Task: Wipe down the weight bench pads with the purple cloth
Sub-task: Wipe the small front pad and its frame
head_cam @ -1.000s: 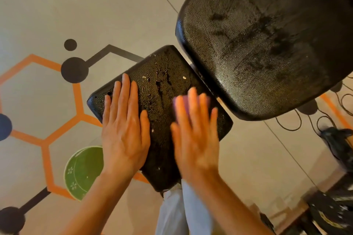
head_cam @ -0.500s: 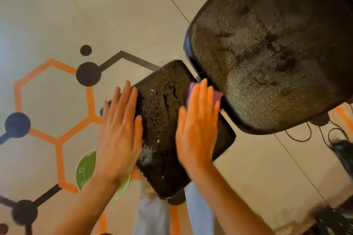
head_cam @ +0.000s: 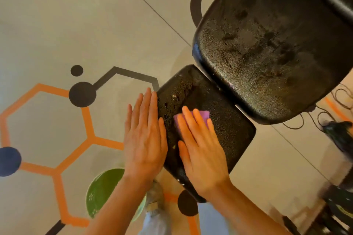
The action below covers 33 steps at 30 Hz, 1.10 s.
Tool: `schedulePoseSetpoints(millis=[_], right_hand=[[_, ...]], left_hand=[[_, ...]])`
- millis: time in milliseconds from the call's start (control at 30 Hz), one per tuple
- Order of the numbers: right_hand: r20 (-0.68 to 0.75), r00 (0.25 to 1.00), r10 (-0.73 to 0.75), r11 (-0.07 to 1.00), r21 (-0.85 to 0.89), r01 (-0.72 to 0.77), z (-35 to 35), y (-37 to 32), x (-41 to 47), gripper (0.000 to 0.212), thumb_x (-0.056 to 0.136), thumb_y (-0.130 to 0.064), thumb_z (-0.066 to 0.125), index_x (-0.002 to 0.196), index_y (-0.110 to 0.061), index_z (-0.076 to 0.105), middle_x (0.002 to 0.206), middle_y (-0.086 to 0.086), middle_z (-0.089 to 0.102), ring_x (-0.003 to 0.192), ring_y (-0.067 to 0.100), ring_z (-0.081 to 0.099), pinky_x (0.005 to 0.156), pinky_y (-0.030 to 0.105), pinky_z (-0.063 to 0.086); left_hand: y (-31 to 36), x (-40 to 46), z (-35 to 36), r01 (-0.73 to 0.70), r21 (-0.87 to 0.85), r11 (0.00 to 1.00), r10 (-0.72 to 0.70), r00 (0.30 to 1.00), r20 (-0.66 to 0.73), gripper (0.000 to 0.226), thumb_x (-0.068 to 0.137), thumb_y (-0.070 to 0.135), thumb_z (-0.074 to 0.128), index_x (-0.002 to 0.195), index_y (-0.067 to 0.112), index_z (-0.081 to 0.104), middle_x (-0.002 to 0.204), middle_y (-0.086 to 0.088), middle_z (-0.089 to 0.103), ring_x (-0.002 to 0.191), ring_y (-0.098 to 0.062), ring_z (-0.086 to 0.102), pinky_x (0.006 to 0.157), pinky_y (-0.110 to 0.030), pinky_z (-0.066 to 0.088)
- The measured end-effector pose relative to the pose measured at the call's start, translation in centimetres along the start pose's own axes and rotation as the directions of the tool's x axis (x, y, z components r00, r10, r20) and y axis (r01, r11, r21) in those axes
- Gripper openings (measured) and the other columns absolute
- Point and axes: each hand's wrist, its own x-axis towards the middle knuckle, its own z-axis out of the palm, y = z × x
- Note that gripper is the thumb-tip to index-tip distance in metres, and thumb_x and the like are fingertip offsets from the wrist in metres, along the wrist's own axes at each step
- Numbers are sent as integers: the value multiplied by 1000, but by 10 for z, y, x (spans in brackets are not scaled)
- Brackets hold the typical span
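Seat pad [head_cam: 219, 120], black pebbled vinyl flecked with droplets and pale crumbs, below the larger back pad [head_cam: 267, 53], whose surface shows dark smears. Right hand [head_cam: 202, 150], fingers spread flat, presses the purple cloth [head_cam: 202, 115] onto the seat pad; left hand [head_cam: 145, 135] lies flat and empty at the pad's left edge. Floor [head_cam: 76, 15]: beige, with orange hexagons and dark dots. A green bowl [head_cam: 101, 194] stands near the left wrist. No legible writing.

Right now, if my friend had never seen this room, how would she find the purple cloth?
Find the two black bench pads; take the smaller seat pad, the one nearer the person. Two bare hands lie flat on it, and the purple cloth peeks out from under the fingers of the right hand. It is the only purple thing there; the left hand covers nothing.
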Motion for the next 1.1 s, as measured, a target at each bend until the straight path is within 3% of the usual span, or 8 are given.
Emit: schedulePoseSetpoints(millis=[167, 367, 467, 567, 733, 867, 933, 1100], right_hand=[[-167, 909, 382, 924, 48, -379, -6, 26, 87, 56, 100, -34, 16, 153, -16, 22, 160, 13, 17, 149, 29, 12, 120, 49, 15], [5, 1000, -3, 1000, 16, 2, -5, 0, 4, 54, 102, -31, 28, 153, -17, 19, 162, 2, 13, 150, 17, 4, 122, 37, 9], [-116, 982, 147, 989, 6, -147, -8, 24, 81, 53, 103, -33, 21, 153, -14, 19, 161, 7, 14, 150, 22, 8, 122, 41, 12], [-133, 940, 315, 948, 91, -305, -5, 16, 107, 53, 104, -29, 22, 154, -14, 14, 162, 6, 11, 150, 21, 6, 122, 42, 10], [17, 1000, -15, 1000, 10, 15, -6, -1, 22, 54, 101, -30, 29, 152, -19, 18, 162, 1, 13, 150, 18, 5, 122, 41, 11], [-85, 972, 218, 976, 41, -215, -13, 20, 114, 57, 100, -36, 12, 153, -18, 12, 162, 4, 9, 150, 21, 4, 122, 46, 12], [-81, 969, 233, 971, 71, -228, -8, 9, 106, 55, 101, -34, 16, 154, -18, 12, 163, 4, 7, 150, 20, 1, 122, 44, 9], [46, 988, -148, 988, -46, 150, -7, 8, 29, 53, 100, -31, 30, 151, -17, 27, 161, 3, 18, 149, 23, 12, 120, 44, 15]], left_hand=[[-1, 0, 5, -17, -15, 1000, 16, 1000, -21, 54, 101, 23, 30, 152, 7, 24, 158, -11, 27, 149, -23, 18, 123, -33, -3], [-1, 0, 5, -19, -24, 1000, 18, 1000, -22, 54, 101, 22, 30, 151, 5, 25, 158, -12, 27, 149, -23, 17, 123, -34, -1], [-1, -1, 6, -18, -45, 999, 16, 999, -39, 53, 100, 21, 31, 151, 6, 27, 157, -11, 29, 148, -23, 20, 123, -35, 2], [-1, -1, 6, -16, -30, 999, 14, 999, -45, 53, 100, 21, 31, 150, 5, 28, 157, -11, 30, 148, -23, 21, 123, -34, 2], [-1, 0, 5, -7, -26, 1000, 7, 1000, -25, 52, 101, 22, 29, 151, 6, 27, 157, -11, 29, 148, -22, 19, 123, -31, -3], [1, 2, 5, -4, -11, 1000, 4, 999, -41, 52, 99, 21, 32, 149, 5, 32, 155, -11, 34, 146, -24, 25, 123, -33, 1], [0, 1, 6, 0, -8, 1000, 0, 999, -33, 52, 100, 23, 30, 149, 6, 31, 155, -10, 33, 147, -23, 23, 123, -32, -1], [-2, 0, 4, 0, -13, 1000, -1, 1000, -2, 52, 100, 24, 27, 150, 8, 26, 157, -8, 29, 148, -19, 17, 123, -31, -3]])
